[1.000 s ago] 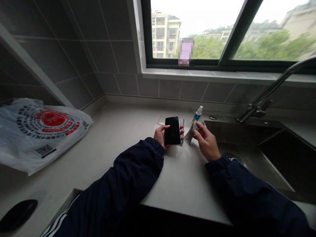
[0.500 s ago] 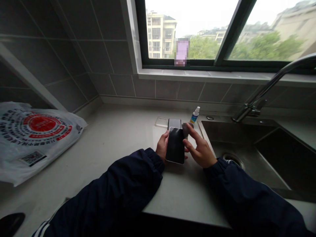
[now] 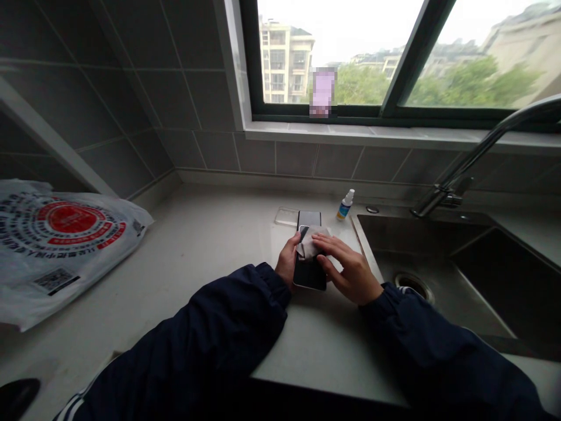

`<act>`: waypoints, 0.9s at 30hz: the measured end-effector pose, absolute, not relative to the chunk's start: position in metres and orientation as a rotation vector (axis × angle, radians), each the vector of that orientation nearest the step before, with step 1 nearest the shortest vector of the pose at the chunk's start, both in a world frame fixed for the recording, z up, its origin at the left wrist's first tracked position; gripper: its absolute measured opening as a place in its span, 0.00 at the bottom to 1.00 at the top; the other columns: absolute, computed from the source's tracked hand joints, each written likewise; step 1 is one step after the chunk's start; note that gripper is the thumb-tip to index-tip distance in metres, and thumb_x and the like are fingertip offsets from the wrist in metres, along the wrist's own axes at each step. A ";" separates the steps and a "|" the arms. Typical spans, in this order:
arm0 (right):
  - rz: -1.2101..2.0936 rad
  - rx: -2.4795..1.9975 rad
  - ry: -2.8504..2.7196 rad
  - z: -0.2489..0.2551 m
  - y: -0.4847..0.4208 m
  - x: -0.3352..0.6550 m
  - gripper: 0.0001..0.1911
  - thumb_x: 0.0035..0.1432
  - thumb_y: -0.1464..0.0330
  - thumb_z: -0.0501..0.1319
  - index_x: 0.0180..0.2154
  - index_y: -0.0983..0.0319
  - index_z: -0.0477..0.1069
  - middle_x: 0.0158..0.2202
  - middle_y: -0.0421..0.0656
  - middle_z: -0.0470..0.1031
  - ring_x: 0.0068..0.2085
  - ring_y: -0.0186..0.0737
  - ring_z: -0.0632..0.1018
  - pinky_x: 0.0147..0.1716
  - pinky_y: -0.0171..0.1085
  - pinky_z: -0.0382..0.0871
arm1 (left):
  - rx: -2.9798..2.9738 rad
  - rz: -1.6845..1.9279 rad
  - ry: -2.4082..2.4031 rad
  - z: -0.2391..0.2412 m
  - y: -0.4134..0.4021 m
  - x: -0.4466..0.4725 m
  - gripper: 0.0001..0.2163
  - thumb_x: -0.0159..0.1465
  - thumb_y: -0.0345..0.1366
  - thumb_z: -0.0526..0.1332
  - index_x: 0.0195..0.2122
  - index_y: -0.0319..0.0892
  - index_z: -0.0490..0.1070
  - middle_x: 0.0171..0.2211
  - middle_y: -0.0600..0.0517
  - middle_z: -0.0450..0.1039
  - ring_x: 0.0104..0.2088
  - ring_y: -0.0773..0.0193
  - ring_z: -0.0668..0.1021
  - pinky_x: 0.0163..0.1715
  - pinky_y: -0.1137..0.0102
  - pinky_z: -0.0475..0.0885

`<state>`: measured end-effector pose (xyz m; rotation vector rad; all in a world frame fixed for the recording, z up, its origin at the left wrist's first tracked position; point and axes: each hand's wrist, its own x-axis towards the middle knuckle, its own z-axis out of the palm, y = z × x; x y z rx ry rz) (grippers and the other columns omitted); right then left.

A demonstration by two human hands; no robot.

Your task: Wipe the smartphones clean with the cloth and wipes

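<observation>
My left hand (image 3: pixel 287 261) grips a black smartphone (image 3: pixel 309 275) by its left edge, screen up, just above the pale countertop (image 3: pixel 210 251). My right hand (image 3: pixel 348 270) lies across the screen with fingers stretched flat, pressing a small grey cloth (image 3: pixel 308 244) onto the phone's upper part. A second dark phone (image 3: pixel 309 218) lies flat on the counter just behind, beside a clear phone case (image 3: pixel 287 216). A small white spray bottle with a blue label (image 3: pixel 346 205) stands upright behind my right hand.
A steel sink (image 3: pixel 442 263) with a drain sits to the right under a long curved tap (image 3: pixel 477 155). A white plastic bag with red print (image 3: pixel 61 245) lies on the counter's left. A tiled wall and a window run behind.
My left hand drew the phone nearer and lower. My right hand took the grey cloth from beside the spray bottle and now presses it flat on the screen.
</observation>
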<state>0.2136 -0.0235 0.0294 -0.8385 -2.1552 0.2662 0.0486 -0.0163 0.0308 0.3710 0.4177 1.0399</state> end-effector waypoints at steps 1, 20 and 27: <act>0.262 -0.835 -2.172 0.029 -0.023 0.213 0.21 0.70 0.68 0.57 0.62 0.56 0.69 0.62 0.49 0.74 0.65 0.50 0.71 0.65 0.59 0.65 | 0.365 1.060 0.421 0.032 -0.016 0.050 0.27 0.73 0.46 0.45 0.57 0.30 0.72 0.43 0.39 0.81 0.44 0.52 0.83 0.49 0.61 0.75; 0.249 -1.123 -2.382 0.024 -0.020 0.213 0.34 0.72 0.55 0.51 0.73 0.59 0.47 0.75 0.50 0.45 0.75 0.52 0.46 0.70 0.62 0.49 | 0.421 1.091 0.458 0.038 -0.022 0.060 0.27 0.75 0.47 0.44 0.63 0.33 0.68 0.55 0.41 0.77 0.62 0.54 0.73 0.68 0.61 0.59; 0.264 -1.144 -2.362 0.025 -0.021 0.212 0.37 0.72 0.55 0.51 0.74 0.53 0.39 0.76 0.48 0.42 0.75 0.52 0.45 0.69 0.62 0.48 | 0.465 1.107 0.406 0.034 -0.022 0.061 0.28 0.75 0.49 0.43 0.64 0.36 0.67 0.59 0.43 0.74 0.68 0.56 0.66 0.71 0.62 0.51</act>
